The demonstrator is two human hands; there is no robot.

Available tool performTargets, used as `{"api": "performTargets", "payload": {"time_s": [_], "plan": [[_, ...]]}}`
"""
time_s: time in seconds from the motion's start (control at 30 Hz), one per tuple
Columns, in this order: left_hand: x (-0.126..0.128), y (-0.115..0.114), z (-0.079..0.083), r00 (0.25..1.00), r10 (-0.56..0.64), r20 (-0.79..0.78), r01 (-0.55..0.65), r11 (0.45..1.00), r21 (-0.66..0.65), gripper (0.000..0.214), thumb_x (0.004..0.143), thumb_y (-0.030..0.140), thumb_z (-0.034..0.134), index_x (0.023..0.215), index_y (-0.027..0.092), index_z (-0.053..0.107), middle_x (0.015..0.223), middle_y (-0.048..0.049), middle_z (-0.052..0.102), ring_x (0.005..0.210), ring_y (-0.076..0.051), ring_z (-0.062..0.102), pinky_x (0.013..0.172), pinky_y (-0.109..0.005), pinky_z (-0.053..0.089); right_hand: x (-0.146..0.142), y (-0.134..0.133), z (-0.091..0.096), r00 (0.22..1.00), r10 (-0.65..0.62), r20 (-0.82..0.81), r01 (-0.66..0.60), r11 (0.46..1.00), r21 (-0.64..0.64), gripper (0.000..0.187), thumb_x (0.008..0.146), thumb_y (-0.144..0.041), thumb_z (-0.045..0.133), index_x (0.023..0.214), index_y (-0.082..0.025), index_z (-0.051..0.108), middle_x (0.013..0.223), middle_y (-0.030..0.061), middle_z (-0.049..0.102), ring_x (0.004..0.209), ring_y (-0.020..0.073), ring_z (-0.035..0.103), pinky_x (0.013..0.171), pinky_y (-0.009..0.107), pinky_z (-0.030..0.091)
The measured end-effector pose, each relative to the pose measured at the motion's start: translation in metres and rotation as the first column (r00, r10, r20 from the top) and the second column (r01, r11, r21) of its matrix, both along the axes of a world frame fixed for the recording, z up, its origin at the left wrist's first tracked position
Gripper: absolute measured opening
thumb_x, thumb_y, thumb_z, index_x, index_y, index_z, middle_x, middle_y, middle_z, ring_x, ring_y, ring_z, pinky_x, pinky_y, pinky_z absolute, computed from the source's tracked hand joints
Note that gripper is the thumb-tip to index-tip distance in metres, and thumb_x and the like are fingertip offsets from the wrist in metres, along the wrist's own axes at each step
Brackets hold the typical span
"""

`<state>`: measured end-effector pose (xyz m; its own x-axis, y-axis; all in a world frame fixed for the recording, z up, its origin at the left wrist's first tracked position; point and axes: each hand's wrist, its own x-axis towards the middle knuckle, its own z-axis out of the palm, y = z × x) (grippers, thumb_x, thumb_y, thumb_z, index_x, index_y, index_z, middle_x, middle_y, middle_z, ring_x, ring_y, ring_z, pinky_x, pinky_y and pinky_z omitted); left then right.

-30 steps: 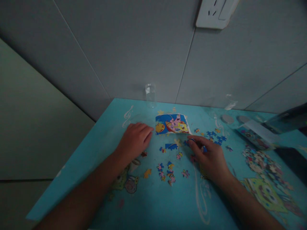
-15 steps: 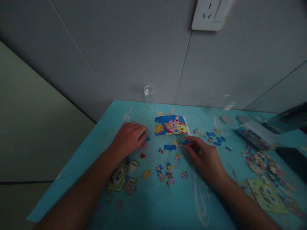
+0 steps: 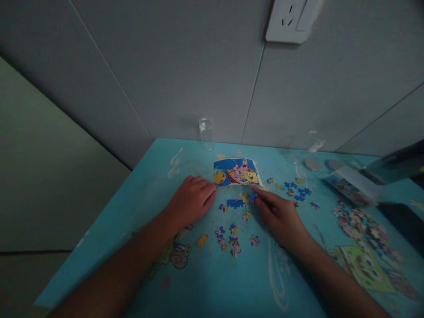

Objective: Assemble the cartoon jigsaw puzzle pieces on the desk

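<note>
My left hand (image 3: 193,201) lies palm down on the blue cartoon-printed table (image 3: 212,282), its fingers stretched toward the lower left corner of a small colourful picture card (image 3: 236,172). My right hand (image 3: 280,215) rests just right of centre, thumb and forefinger pinched on a small blue puzzle piece (image 3: 253,197) below the card. Between the hands lie a joined blue bit (image 3: 235,203) and several loose puzzle pieces (image 3: 229,236).
A clear cup (image 3: 206,131) stands at the table's back edge by the grey wall. More blue pieces (image 3: 298,190) lie right of the card, and a heap of pieces (image 3: 361,225) at the right. Two round lids (image 3: 313,164) and a plastic bag (image 3: 353,183) sit behind. A wall socket (image 3: 291,20) is above.
My left hand slid back right toward the card's corner after drawing left. My right hand shifted slightly left and forward with the blue piece pinched.
</note>
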<state>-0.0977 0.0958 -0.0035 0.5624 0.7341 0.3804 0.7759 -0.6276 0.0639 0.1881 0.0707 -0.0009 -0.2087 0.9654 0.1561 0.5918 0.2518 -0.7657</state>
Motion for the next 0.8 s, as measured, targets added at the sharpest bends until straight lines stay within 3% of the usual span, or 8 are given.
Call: {"api": "performTargets", "payload": {"time_s": [0.17,0.27,0.37,0.53,0.8], "plan": [[0.004,-0.002,-0.001,1.000,-0.008,0.005,0.008,1.000,0.000,0.019,0.102,0.024,0.051,0.105,0.019,0.070,0.092,-0.0059,0.071,0.090,-0.023,0.062,0.083,-0.040,0.044,0.000,0.001,0.000,1.000,-0.007,0.013,0.008,1.000,-0.027,0.042,0.099,-0.040,0.056,0.135,-0.022,0.066,0.090,0.0051,0.076,0.070,0.0190,0.068,0.064,0.033,0.056],[0.004,-0.001,-0.001,1.000,-0.017,0.016,0.016,1.000,0.008,0.020,0.102,0.024,0.050,0.105,0.019,0.070,0.091,-0.0058,0.071,0.090,-0.022,0.061,0.082,-0.039,0.044,0.000,0.001,-0.001,1.000,-0.001,0.028,0.002,1.000,-0.015,0.041,0.098,-0.038,0.058,0.135,-0.022,0.065,0.091,0.0049,0.076,0.071,0.0185,0.069,0.064,0.032,0.055],[0.007,-0.004,0.000,0.997,-0.066,0.032,0.067,0.997,-0.027,0.022,0.103,0.025,0.049,0.111,0.018,0.069,0.097,-0.0066,0.072,0.093,-0.023,0.061,0.086,-0.041,0.044,0.001,0.001,-0.003,0.997,-0.002,0.081,-0.001,1.000,0.031,0.038,0.098,-0.037,0.057,0.132,-0.023,0.067,0.095,0.0063,0.077,0.073,0.0198,0.070,0.069,0.035,0.057],[0.019,-0.014,0.003,0.976,-0.212,0.052,0.217,0.968,-0.124,0.026,0.104,0.030,0.051,0.124,0.020,0.066,0.114,-0.0080,0.070,0.105,-0.024,0.059,0.093,-0.043,0.044,0.002,0.003,-0.005,0.983,0.036,0.180,-0.063,0.988,0.142,0.030,0.099,-0.033,0.056,0.123,-0.024,0.072,0.109,0.0091,0.076,0.096,0.0242,0.071,0.087,0.043,0.056],[0.031,-0.022,0.003,0.956,-0.290,0.037,0.293,0.941,-0.168,0.033,0.105,0.033,0.050,0.133,0.020,0.062,0.126,-0.0092,0.065,0.113,-0.026,0.056,0.095,-0.046,0.044,-0.001,0.007,-0.003,0.966,0.133,0.222,-0.166,0.977,0.137,0.028,0.100,-0.025,0.056,0.120,-0.020,0.074,0.102,0.0094,0.075,0.094,0.0231,0.067,0.090,0.044,0.053]]}}
